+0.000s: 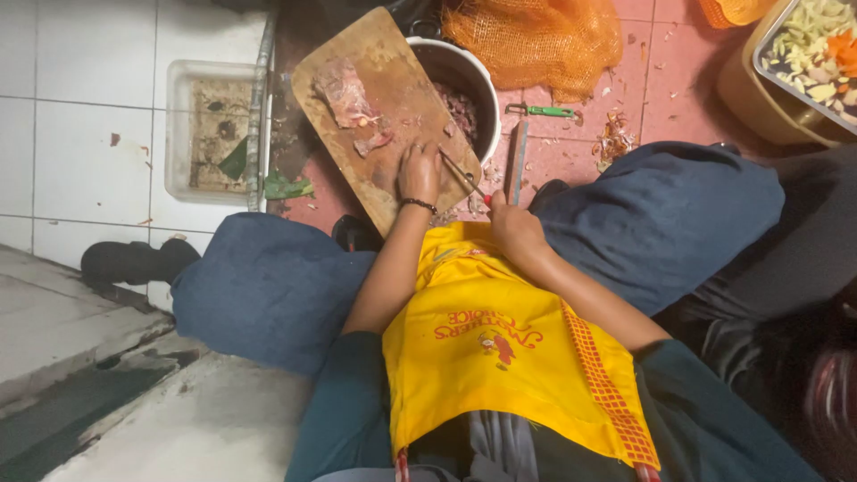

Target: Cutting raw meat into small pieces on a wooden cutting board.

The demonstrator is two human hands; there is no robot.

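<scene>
Evidently, the left hand (419, 172) pressed flat, steadying the cutting board (375, 107), while the right hand (511, 223) gripped the knife (464, 174) beside it.

The floor changes colour under the scene: white tiles (80, 134) spread far to the left of the hands, pink-red tiles (656, 80) lie ahead and to the right, strewn with small peel scraps (614, 143). A grey concrete step (98, 357) runs low on the left, nearer than the hands, its edge dark and worn. Light is soft and even, with no hard shadows.
</scene>
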